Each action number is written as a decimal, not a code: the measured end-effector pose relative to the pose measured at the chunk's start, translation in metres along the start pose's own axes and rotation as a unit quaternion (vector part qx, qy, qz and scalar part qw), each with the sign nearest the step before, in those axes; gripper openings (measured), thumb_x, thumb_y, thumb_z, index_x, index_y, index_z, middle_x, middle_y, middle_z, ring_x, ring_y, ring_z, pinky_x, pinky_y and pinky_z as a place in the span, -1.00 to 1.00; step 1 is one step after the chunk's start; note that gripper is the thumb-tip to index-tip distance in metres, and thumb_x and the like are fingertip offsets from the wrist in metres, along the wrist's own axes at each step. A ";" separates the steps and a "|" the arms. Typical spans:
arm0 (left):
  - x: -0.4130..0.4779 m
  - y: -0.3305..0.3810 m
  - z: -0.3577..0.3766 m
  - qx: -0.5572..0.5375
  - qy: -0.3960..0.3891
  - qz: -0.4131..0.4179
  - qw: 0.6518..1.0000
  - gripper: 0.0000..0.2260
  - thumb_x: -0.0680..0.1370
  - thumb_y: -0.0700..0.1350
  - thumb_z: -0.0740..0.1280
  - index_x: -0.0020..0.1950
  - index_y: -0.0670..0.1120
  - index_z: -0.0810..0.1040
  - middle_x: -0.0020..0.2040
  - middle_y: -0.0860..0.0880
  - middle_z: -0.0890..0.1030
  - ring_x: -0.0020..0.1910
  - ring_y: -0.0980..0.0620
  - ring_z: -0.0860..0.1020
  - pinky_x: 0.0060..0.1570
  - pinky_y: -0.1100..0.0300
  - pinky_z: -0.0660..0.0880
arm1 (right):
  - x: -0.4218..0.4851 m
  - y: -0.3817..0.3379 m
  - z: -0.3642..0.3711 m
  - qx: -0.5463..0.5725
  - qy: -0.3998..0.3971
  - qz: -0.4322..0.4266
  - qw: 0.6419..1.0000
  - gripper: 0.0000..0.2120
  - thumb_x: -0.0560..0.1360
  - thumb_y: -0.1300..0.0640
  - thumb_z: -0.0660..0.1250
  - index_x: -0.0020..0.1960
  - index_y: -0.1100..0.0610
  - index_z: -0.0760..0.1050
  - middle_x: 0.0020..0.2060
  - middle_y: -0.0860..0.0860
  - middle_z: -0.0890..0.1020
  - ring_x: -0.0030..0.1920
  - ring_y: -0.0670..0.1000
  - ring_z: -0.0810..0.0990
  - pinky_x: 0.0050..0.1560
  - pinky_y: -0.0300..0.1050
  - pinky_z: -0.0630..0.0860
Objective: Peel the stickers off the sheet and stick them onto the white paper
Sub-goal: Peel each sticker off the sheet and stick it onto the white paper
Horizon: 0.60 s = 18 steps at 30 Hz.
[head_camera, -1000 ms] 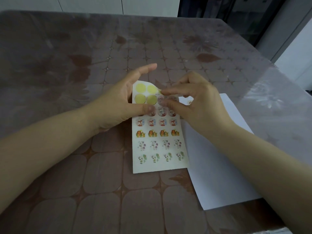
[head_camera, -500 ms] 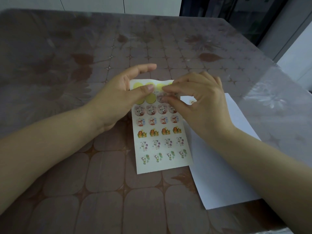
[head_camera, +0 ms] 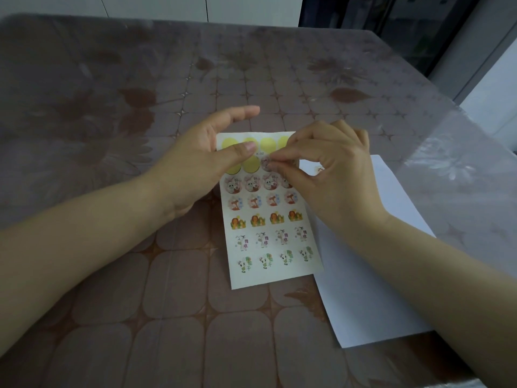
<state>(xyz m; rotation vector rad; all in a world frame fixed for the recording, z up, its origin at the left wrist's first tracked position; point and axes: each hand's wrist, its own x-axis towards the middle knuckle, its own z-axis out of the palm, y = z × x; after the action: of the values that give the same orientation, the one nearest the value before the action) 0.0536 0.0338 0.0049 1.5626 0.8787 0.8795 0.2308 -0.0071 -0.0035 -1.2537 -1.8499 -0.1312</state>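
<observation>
The sticker sheet (head_camera: 268,233) lies on the table in the middle, with rows of small cartoon stickers and several bare yellow circles at its top. My left hand (head_camera: 195,169) rests on the sheet's upper left, thumb pressing it down, fingers straight. My right hand (head_camera: 327,175) pinches a round sticker (head_camera: 267,163) in the second row with thumb and forefinger. The white paper (head_camera: 372,261) lies to the right, partly under the sheet and my right forearm. One small sticker (head_camera: 319,170) shows on its top end.
The table (head_camera: 140,317) has a brown patterned cloth under clear plastic. Its right edge (head_camera: 475,163) runs close behind the white paper. A dark cabinet (head_camera: 391,29) stands beyond the far right corner.
The sheet's curled top edge has flattened, showing the full top row of yellow circles. My left thumb has slid down along the sheet. My right fingers stay pinched at the same sticker.
</observation>
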 end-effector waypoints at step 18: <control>-0.002 0.002 -0.001 0.066 -0.026 -0.038 0.997 -0.19 0.22 -0.09 0.53 0.40 0.17 0.28 -0.08 -0.10 0.70 -0.09 -0.05 0.68 -0.06 0.11 0.61 | 0.003 0.001 -0.012 0.196 -0.135 0.189 0.953 -0.90 0.38 0.08 0.47 -0.26 -0.08 0.59 -0.29 -0.18 0.63 -0.17 -0.17 0.53 -0.18 -0.26 0.52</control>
<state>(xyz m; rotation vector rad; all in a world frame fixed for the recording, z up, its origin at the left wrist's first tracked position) 0.0520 0.0323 0.0069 1.6483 0.9681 0.7359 0.2381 -0.0102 0.0056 -1.3553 -1.7082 0.6163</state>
